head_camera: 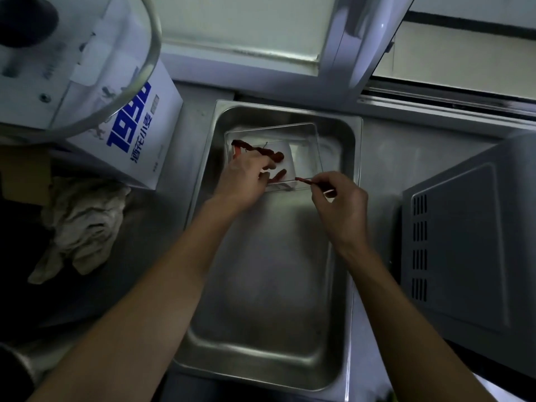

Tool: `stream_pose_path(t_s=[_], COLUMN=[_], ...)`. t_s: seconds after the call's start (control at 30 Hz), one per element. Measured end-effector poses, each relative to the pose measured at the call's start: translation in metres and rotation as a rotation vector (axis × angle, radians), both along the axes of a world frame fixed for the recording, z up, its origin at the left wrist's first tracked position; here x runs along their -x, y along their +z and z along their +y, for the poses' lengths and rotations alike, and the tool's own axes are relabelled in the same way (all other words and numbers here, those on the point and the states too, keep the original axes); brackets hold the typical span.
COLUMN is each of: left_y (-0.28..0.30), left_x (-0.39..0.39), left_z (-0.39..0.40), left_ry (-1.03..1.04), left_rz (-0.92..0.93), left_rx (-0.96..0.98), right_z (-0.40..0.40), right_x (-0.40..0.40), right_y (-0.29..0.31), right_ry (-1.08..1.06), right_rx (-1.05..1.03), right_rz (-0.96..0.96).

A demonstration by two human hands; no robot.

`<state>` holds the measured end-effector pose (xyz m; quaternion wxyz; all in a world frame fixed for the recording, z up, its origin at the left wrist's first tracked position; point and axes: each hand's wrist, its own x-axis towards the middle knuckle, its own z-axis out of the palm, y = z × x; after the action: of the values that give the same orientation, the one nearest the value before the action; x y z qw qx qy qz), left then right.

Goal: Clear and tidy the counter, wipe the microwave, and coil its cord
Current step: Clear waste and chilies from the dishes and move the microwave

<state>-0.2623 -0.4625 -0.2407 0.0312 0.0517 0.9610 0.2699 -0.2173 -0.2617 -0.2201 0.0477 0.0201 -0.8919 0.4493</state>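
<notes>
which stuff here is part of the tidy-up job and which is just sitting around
In the job:
- clear plastic tray of red food bits, left hand on it
- red stick pinched in right hand
- steel pan
- microwave
- rag

Lying about:
- white box with blue print
- glass bowl rim

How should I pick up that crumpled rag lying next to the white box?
Pinch the crumpled rag at its bunched, raised middle, coming straight down from above. It lies loose in folds on the counter, so the high folds give fingers something to close on. The white box crowds its far side, so the top is freest.
</notes>
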Motion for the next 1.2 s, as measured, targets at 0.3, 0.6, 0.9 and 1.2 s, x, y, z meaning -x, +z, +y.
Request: stream_pose_path(t_s=[0.3, 0.6, 0.9, 1.2], left_y=[-0.01, -0.014, 0.006, 0.05], left_x=[-0.008, -0.012, -0.032, -0.107], left_z=[-0.023, -0.04, -0.026, 0.008], left_ry=[0.022, 0.033, 0.037, -0.017], left_rz=[0.171, 0.203, 0.118, -0.084], left_rx=[0.052, 0.073, 0.032, 0.052], right_z=[-0.027, -0.058, -0.04, 0.004], right_x=[0.033, 0.062, 0.039, -0.058], right_y=[-0.01, -0.034, -0.015, 0.037], right_ry=[0.141, 0.221, 0.162, 0.126], right_rx=[-0.153, -0.262, -0.293, -0.313], right_rz=[0.082, 0.054, 0.086, 0.021])
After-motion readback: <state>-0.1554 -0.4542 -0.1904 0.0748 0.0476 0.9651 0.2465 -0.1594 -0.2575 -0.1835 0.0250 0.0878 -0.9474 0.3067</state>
